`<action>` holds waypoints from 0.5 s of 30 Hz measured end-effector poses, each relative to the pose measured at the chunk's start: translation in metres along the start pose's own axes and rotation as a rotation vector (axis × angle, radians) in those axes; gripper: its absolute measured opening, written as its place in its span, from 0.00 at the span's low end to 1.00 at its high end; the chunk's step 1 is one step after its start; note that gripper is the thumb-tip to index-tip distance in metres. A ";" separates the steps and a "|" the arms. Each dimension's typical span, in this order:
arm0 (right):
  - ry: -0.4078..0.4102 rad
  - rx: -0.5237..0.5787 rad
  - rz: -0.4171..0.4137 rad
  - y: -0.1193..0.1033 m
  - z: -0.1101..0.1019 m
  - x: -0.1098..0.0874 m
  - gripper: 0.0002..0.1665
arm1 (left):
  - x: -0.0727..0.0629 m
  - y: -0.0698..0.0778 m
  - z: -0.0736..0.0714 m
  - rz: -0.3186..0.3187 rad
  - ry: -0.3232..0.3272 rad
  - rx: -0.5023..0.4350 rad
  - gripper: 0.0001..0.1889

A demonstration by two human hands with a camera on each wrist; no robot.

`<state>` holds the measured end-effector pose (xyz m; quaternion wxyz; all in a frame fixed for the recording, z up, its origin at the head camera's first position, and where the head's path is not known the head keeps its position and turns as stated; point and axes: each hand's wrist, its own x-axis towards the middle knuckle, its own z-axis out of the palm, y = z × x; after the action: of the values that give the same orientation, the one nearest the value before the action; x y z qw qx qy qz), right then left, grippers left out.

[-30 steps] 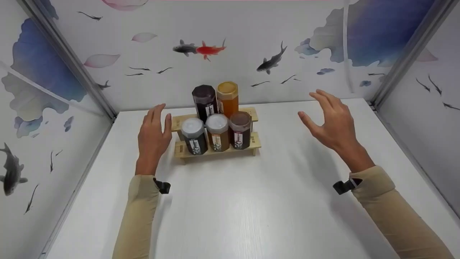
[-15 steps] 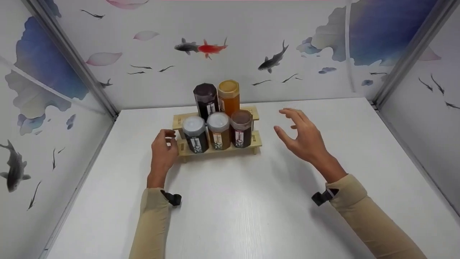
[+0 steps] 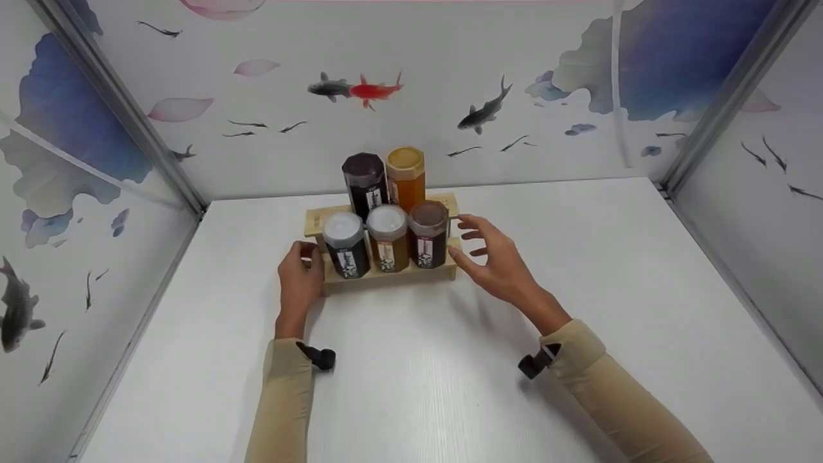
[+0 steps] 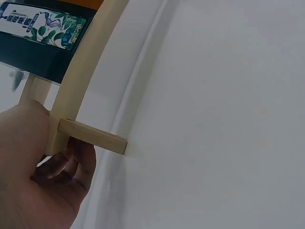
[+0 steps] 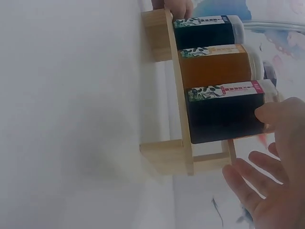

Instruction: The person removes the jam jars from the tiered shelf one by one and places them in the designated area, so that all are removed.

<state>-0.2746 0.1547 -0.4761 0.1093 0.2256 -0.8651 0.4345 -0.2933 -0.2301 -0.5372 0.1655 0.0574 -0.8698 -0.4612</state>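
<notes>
A two-step wooden rack [image 3: 323,222] stands on the white table with octagonal jars on it. Its lower step bears a dark jar with a white lid [image 3: 344,247], an amber-brown jar with a white lid [image 3: 388,244] and a dark jar with a brown lid [image 3: 429,238]. Behind them are a dark jar [image 3: 365,180] and an orange jar [image 3: 407,173]. My left hand [image 3: 300,276] grips the lower step's left end, thumb above and fingers curled beneath in the left wrist view. Beside the rack's right end, my right hand [image 3: 505,267] has loosely spread fingers, apparently not gripping it.
White panels printed with fish enclose the table [image 3: 411,386] at the back and both sides. The rack stands near the back panel [image 3: 546,38]. A dark strap with a small black device [image 3: 539,361] sits on each wrist.
My left hand has moved down and right and taken hold of the rack's left end. My right hand has come left and down to the rack's right end. The jars stay put.
</notes>
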 end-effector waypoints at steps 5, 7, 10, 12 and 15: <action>-0.009 0.114 0.036 -0.001 0.018 0.005 0.45 | -0.003 0.000 0.001 -0.107 -0.011 -0.048 0.15; 0.001 0.151 0.039 -0.001 0.025 0.005 0.48 | -0.003 0.000 0.002 -0.125 -0.021 -0.058 0.16; 0.025 0.189 0.050 -0.002 0.035 0.006 0.49 | -0.003 0.000 0.002 -0.131 -0.033 -0.058 0.17; 0.044 0.214 0.065 -0.004 0.041 0.006 0.49 | -0.003 -0.001 0.002 -0.137 -0.035 -0.054 0.17; 0.076 0.233 0.094 -0.006 0.048 0.005 0.52 | -0.003 0.000 0.003 -0.146 -0.039 -0.050 0.17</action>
<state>-0.2759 0.1119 -0.4986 0.0942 0.1793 -0.8137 0.5449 -0.2920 -0.2268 -0.5395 0.1158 0.1074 -0.8547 -0.4945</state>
